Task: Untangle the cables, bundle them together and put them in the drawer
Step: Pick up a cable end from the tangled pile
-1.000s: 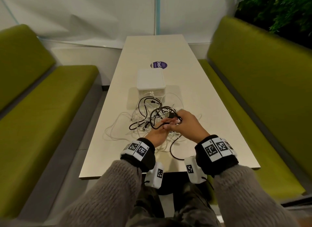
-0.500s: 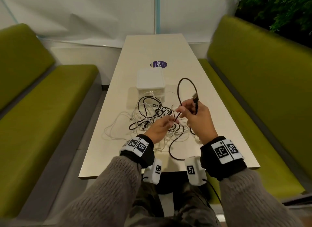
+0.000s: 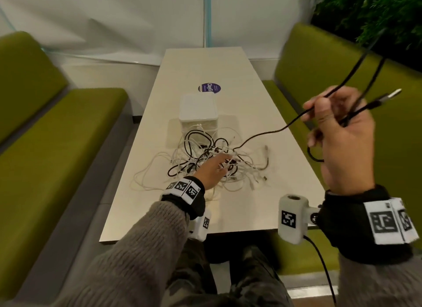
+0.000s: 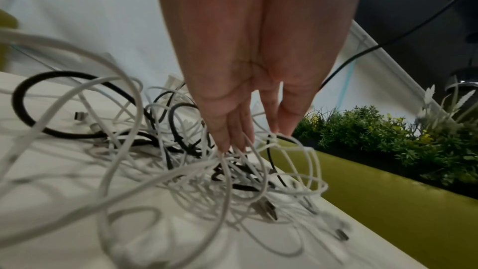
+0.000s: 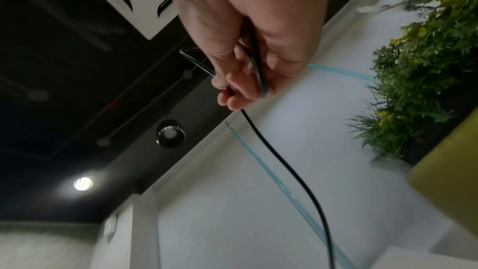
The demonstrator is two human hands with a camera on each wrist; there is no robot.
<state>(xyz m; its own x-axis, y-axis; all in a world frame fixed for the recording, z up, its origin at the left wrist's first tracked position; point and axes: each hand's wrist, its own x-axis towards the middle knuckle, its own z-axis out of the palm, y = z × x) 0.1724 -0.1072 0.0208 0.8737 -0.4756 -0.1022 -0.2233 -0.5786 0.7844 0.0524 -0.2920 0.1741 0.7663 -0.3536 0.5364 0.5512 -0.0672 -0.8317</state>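
Observation:
A tangle of white and black cables (image 3: 201, 162) lies mid-table in front of a small white drawer box (image 3: 198, 111), whose front is hidden. My left hand (image 3: 214, 167) rests on the tangle. Its straight fingers (image 4: 227, 140) press down on white cables (image 4: 181, 167). My right hand (image 3: 338, 128) is raised to the right, above the table edge, and grips a black cable (image 3: 269, 133) gathered in loops. The metal USB plug (image 3: 392, 94) sticks out past the fist. The cable (image 5: 284, 161) runs taut from that hand (image 5: 245, 81) down into the tangle.
The long white table (image 3: 228, 66) carries a purple round sticker (image 3: 209, 88) behind the box. Green benches (image 3: 57, 135) flank it on both sides, with plants (image 3: 376, 14) behind the right one. White walls stand at the far end.
My right hand has risen up and to the right, pulling the black cable out of the pile. My left hand has moved forward onto the tangle and flattened.

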